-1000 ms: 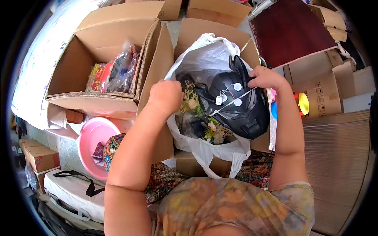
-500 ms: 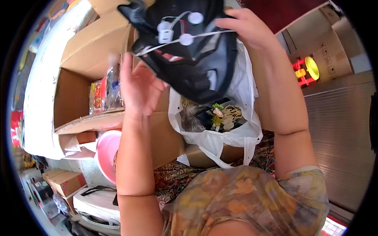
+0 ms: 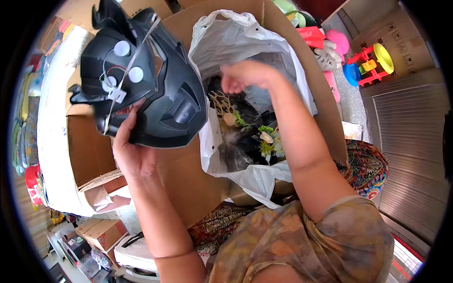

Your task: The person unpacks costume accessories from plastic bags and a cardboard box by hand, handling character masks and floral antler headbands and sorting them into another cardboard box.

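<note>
A black plastic mask (image 3: 177, 106) is held up on the left, its hollow inside facing me. White round discs, thin wires and a white elastic strap (image 3: 123, 78) with a small white box cross its inside. My left hand (image 3: 134, 153) grips its lower edge, thumb on the inner side. My right hand (image 3: 247, 78) hovers over a white plastic bag (image 3: 245, 177), apart from the mask; its fingers are bent and blurred. In the bag lie artificial flowers (image 3: 266, 137), dry-looking twigs (image 3: 222, 101) and dark items in clear wrap (image 3: 240, 155).
The bag stands in a large cardboard box (image 3: 181, 181). Another open carton (image 3: 87, 146) is at left. To the right are a pink toy (image 3: 337, 41), a grey plush toy (image 3: 328, 59) and a red, yellow and blue plastic toy (image 3: 370, 66) beside a ribbed panel (image 3: 403, 122).
The mask has moved left, away from above the bag, in my left hand. My right hand has let go of it and moved down over the bag. The view has shifted.
</note>
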`<state>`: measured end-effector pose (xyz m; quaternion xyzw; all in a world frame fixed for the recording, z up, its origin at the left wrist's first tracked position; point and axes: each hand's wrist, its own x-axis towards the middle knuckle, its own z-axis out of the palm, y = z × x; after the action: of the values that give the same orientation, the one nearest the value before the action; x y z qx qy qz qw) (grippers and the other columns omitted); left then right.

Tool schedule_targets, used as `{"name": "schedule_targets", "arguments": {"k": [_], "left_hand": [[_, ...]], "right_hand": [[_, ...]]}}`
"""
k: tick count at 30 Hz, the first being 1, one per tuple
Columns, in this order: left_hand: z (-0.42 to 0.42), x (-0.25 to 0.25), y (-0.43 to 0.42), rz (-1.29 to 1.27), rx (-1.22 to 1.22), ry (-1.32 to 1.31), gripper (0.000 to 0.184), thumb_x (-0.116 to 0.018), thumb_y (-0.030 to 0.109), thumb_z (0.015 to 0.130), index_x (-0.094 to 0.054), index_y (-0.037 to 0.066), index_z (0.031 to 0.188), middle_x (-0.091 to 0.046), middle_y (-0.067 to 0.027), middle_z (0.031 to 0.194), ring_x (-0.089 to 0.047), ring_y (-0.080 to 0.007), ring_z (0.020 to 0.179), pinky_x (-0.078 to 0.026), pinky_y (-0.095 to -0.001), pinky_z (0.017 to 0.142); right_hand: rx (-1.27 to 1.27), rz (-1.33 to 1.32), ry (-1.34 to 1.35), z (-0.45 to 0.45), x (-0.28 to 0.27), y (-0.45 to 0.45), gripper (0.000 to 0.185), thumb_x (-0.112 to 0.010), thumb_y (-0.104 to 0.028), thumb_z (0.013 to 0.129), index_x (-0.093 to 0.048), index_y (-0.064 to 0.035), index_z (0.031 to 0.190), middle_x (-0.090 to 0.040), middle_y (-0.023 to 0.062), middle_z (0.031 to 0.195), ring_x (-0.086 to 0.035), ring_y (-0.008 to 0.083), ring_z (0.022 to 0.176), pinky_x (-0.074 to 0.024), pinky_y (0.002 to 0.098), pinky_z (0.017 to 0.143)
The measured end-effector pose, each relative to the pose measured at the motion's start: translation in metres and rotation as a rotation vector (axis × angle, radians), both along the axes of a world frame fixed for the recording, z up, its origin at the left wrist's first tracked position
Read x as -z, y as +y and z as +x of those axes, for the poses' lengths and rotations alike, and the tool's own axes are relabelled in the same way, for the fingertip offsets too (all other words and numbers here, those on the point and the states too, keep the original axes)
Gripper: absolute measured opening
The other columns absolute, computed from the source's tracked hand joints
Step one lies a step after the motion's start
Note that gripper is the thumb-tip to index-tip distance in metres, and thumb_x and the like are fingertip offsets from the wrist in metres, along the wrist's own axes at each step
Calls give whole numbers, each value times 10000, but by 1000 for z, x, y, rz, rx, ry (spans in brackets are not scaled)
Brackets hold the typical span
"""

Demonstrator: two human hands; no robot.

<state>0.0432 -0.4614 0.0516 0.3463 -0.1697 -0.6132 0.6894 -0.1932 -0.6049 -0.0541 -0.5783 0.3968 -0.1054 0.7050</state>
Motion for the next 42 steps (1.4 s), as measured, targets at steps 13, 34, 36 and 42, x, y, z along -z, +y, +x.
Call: {"name": "schedule_targets", "arguments": {"k": [13, 34, 36, 42], "left_hand": [[2, 6, -6, 106, -118, 13, 301, -430, 102, 812, -475, -96, 1034, -504, -178, 1068, -461, -274, 1030, -333, -413, 920], [-12, 7, -9, 137, -79, -9, 314, -419, 117, 814, -480, -98, 1035, -500, -177, 1068, -464, -290, 1027, -349, -439, 905], [-12, 6, -8, 159, -94, -26, 306, -417, 109, 814, -476, -92, 1038, -510, -160, 1058, -466, -287, 1025, -358, -455, 894], [-12, 9, -9, 177, -124, -37, 297, -416, 97, 817, -468, -81, 1048, -521, -143, 1046, -466, -282, 1027, -354, -460, 902]], "right_hand": [[-192, 57, 1014, -16, 221, 20, 399, -513, -245, 706, -552, 45, 978, -513, 209, 1076, -506, 294, 1000, -409, 345, 825], [163, 274, 523, -44, 267, 26, 743, -689, -463, 592, -456, -31, 1150, -486, 137, 1128, -458, 249, 1031, -379, 381, 832], [66, 291, 664, -39, 202, 23, 775, -694, -474, 581, -450, -10, 1152, -503, 132, 1110, -478, 252, 1004, -381, 358, 836], [318, 453, 460, -39, 240, 21, 696, -693, -417, 601, -489, 32, 1092, -508, 153, 1096, -497, 257, 975, -388, 348, 829]]}}
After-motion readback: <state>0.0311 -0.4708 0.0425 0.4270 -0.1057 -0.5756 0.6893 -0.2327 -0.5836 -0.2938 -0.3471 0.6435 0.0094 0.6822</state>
